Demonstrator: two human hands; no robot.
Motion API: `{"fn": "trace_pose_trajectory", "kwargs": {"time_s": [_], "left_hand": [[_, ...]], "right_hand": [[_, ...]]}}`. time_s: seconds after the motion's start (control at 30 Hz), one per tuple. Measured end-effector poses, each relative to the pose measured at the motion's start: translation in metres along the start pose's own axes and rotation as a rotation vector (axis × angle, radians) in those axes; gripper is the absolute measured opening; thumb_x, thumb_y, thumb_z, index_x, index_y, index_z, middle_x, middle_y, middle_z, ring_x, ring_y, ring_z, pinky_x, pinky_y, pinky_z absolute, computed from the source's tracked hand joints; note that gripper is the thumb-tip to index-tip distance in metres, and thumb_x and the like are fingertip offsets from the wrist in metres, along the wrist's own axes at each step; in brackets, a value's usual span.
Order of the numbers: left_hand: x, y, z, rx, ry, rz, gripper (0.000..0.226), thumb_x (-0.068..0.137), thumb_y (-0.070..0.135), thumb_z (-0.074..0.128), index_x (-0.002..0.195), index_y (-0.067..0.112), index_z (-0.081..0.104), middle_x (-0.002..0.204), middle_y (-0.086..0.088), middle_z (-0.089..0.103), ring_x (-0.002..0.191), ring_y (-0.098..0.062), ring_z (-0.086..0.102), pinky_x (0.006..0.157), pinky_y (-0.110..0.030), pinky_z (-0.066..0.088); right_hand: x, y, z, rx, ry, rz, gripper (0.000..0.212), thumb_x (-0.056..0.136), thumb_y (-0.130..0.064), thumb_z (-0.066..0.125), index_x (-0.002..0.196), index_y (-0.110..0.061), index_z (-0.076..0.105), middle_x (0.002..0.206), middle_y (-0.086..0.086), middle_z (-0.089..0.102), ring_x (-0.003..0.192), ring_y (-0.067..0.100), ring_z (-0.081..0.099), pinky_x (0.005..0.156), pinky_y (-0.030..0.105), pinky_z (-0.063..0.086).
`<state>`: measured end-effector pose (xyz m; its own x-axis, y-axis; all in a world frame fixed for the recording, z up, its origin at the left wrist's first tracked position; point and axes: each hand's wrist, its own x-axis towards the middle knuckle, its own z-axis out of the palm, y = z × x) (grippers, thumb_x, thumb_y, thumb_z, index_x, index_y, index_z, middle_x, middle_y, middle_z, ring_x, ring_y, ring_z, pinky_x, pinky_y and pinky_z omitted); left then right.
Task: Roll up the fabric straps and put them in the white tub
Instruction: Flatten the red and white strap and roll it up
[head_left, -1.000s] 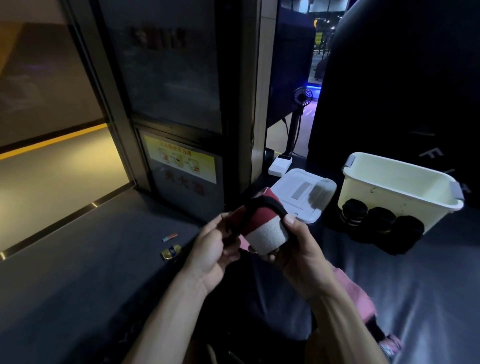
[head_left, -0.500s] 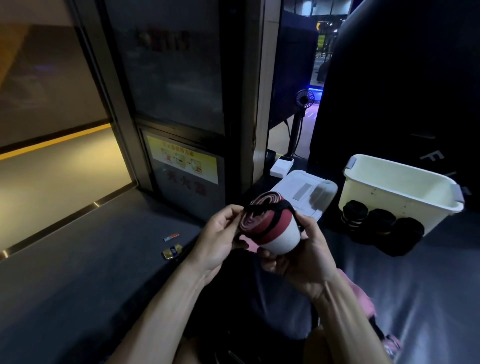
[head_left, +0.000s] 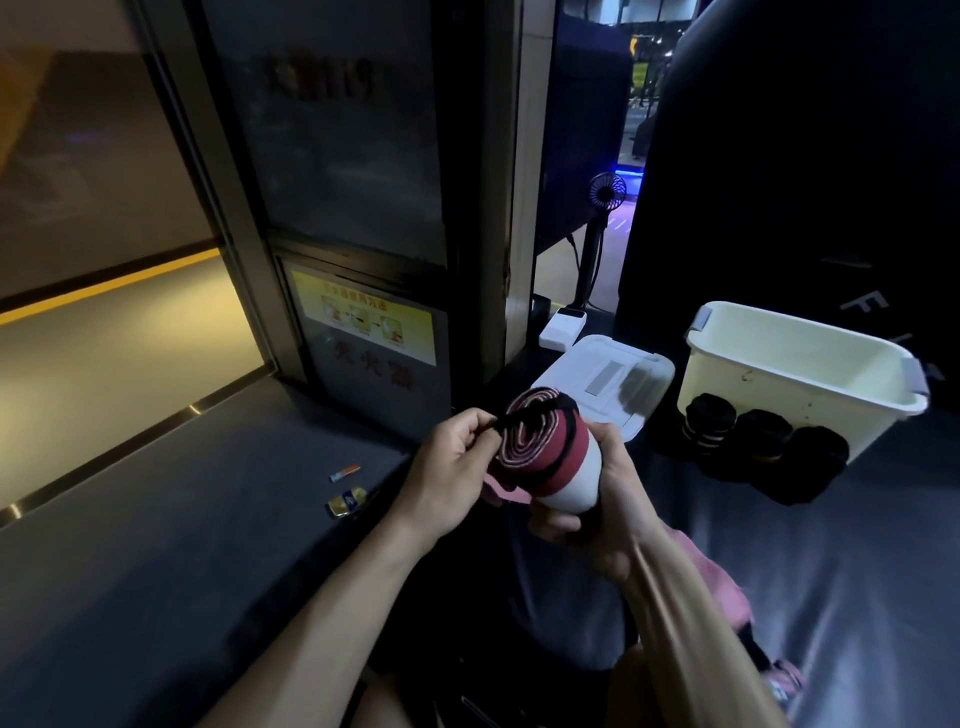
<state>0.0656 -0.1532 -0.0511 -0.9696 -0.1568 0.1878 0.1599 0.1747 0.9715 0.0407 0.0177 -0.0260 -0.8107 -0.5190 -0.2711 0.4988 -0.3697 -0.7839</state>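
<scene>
- I see the white tub (head_left: 795, 379) standing on the dark mat (head_left: 857, 571) at the right, open side up and tipped a little toward me; its long axis runs from near left to far right.
- Three black rolled straps (head_left: 763, 441) lie in a row against the tub's near wall, outside it.
- The tub's white lid (head_left: 608, 382) lies flat just left of the tub, behind my hands.
- My right hand (head_left: 602, 514) grips the rolled strap (head_left: 545, 457) from below, fingers curled round its white end.
- My left hand (head_left: 452, 478) pinches the black band (head_left: 524, 415) that crosses the roll's top.
- The roll sits between both hands, left of the tub and apart from it; its long axis tilts, spiral end up and to the left, white end down toward me.
</scene>
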Motion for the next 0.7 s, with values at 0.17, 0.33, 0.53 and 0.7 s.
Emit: {"fn": "trace_pose_trajectory", "kwargs": {"time_s": [0.17,0.33,0.53,0.7], "left_hand": [[-0.001,0.003,0.003,0.159,-0.026,0.153,0.020,0.098,0.039,0.056,0.094,0.021,0.064,0.082,0.001,0.072,0.072,-0.017,0.068,0.066,-0.042,0.058],[0.002,0.017,-0.018,0.477,0.048,0.374,0.006,0.094,0.017,0.071,0.095,0.022,0.067,0.081,0.010,0.071,0.072,-0.006,0.068,0.062,-0.023,0.052],[0.001,0.030,-0.001,-0.016,0.122,-0.014,0.016,0.096,0.001,0.061,0.084,0.008,0.068,0.067,-0.002,0.070,0.057,-0.012,0.063,0.050,-0.024,0.050],[0.002,0.038,-0.003,-0.276,-0.166,-0.343,0.010,0.101,0.012,0.058,0.099,0.007,0.067,0.078,-0.008,0.070,0.063,-0.014,0.068,0.053,-0.027,0.056]], "right_hand": [[0.003,0.005,-0.015,0.022,0.024,-0.012,0.049,0.088,-0.053,0.052,0.096,-0.006,0.064,0.078,0.018,0.057,0.054,0.024,0.043,0.044,0.023,0.021],[0.004,0.006,-0.016,0.002,-0.007,-0.008,0.043,0.088,-0.050,0.051,0.103,-0.010,0.057,0.078,0.016,0.052,0.039,0.017,0.039,0.052,0.028,0.014],[0.002,0.005,-0.007,-0.011,-0.083,-0.007,0.039,0.080,-0.048,0.052,0.085,-0.009,0.057,0.057,0.008,0.049,0.034,0.015,0.032,0.054,0.032,0.009],[-0.005,0.000,-0.015,0.011,-0.105,0.004,0.054,0.096,-0.046,0.036,0.070,-0.009,0.066,0.054,0.011,0.056,0.030,0.016,0.039,0.053,0.030,0.009]]}}
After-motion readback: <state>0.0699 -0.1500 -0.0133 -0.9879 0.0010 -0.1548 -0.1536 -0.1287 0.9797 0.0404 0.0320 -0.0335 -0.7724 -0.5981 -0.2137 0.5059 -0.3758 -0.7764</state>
